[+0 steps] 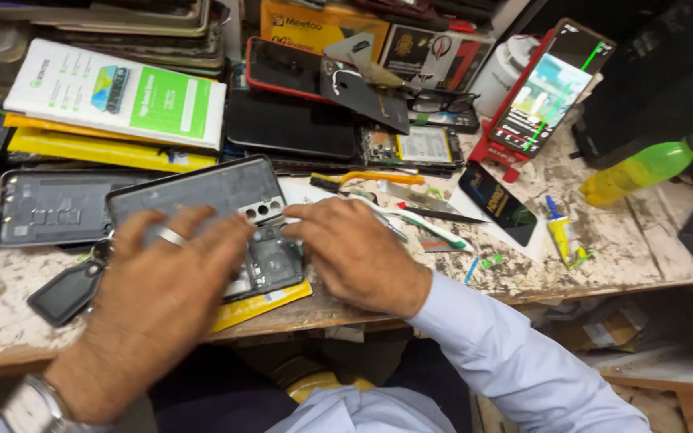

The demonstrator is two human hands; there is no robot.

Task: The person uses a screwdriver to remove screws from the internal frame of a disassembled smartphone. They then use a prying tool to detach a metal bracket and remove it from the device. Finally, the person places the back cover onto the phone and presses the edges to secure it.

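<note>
A grey phone back cover [202, 192] was seen pressed flat at the front edge of a worn workbench [651, 240], beneath two bare hands. The left hand [162, 281], a ring on one finger and a watch at the wrist, was laid palm-down across the cover with fingers spread and slightly blurred. The right hand [354, 248], in a pale blue sleeve, was bent over the cover's right end, its fingertips closed together against the camera cut-out; whether anything was pinched there could not be told. A yellow packet [262, 305] was wedged under the cover. A white and green box [122, 92] was stacked on yellow packets at the upper left. A phone in a red stand [547, 92] was propped at the upper right, near a green bottle [643, 168] lying on its side. A small yellow glue tube [563, 236] was left just right of the hands.
</note>
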